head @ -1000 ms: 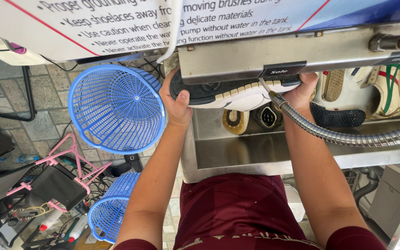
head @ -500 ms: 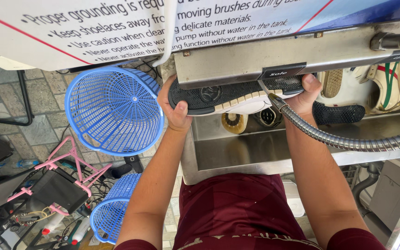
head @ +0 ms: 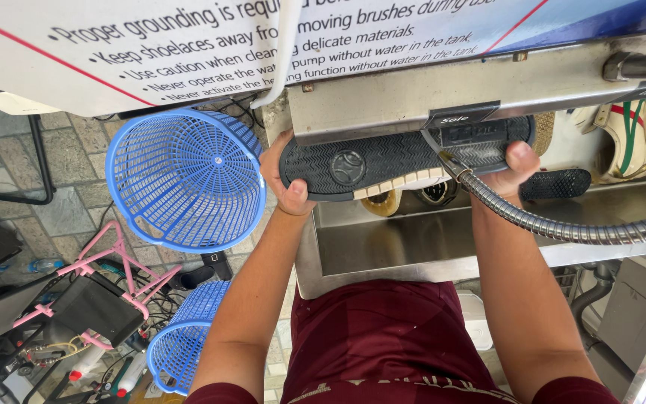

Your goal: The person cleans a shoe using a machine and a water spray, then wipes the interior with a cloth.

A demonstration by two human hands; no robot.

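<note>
Shoe [head: 383, 164], turned sole-up so its black tread faces the camera, is held level across the front lip of a steel sink [head: 413, 247], just under the overhanging edge of the machine housing [head: 532, 82]; little room is left above it, while the basin below lies open; a flexible metal hose [head: 562, 224] runs from the right across the shoe's right half, its nozzle touching the sole near the heel; the left hand [head: 285, 176] is wrapped round the toe end on the left, thumb curled under the rim, gripping it; the right hand [head: 514, 164] is clamped on the heel end on the right, thumb up over the sole edge, also gripping; the shoe thus spans between the two hands, both forearms reaching up from the near edge; left of the sink, well apart from the shoe, two blue plastic baskets show, an upper basket [head: 185, 179] just beside the left hand and a lower basket [head: 181, 340] near the left elbow; a pink wire rack [head: 125, 273] stands near left on the paved floor; at the far right of the basin more shoes [head: 622, 142] lie, partly hidden, so their count cannot be told; one hose, one held shoe, two baskets.
</note>
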